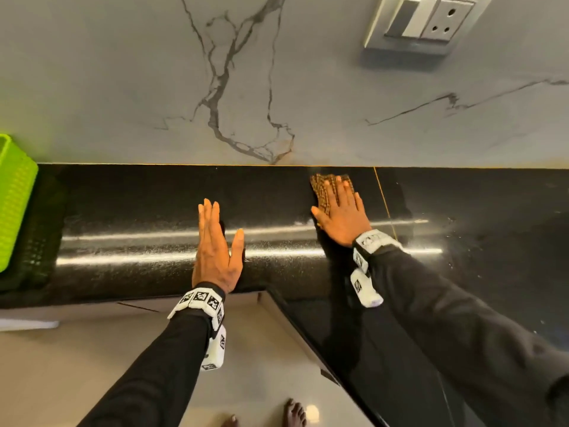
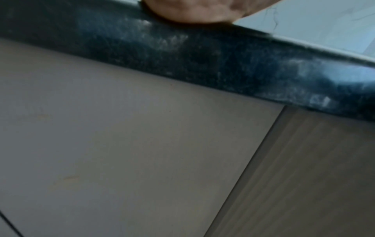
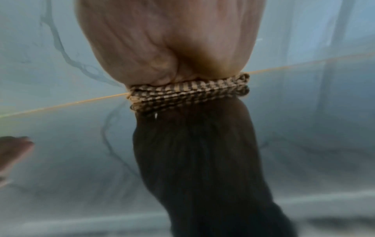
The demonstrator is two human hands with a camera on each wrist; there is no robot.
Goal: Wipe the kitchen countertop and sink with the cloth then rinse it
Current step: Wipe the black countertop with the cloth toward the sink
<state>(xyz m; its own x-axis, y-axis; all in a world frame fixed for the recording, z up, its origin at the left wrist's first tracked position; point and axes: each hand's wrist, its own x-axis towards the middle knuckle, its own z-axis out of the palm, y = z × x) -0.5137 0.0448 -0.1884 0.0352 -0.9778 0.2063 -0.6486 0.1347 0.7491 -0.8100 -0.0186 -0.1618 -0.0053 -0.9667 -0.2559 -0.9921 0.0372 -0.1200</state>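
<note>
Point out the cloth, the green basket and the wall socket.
cloth [image 1: 321, 188]: head view, checked fabric showing beside the fingers.
green basket [image 1: 14, 198]: head view, its lattice side wall.
wall socket [image 1: 446, 21]: head view, the plate with three holes.

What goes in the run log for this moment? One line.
step: wiping countertop | right hand: flat, pressing cloth near back wall | left hand: flat, on counter | sink: unseen

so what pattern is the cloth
The cloth is a tan-and-dark-brown check weave, clearest in the right wrist view, under the right hand.
</note>
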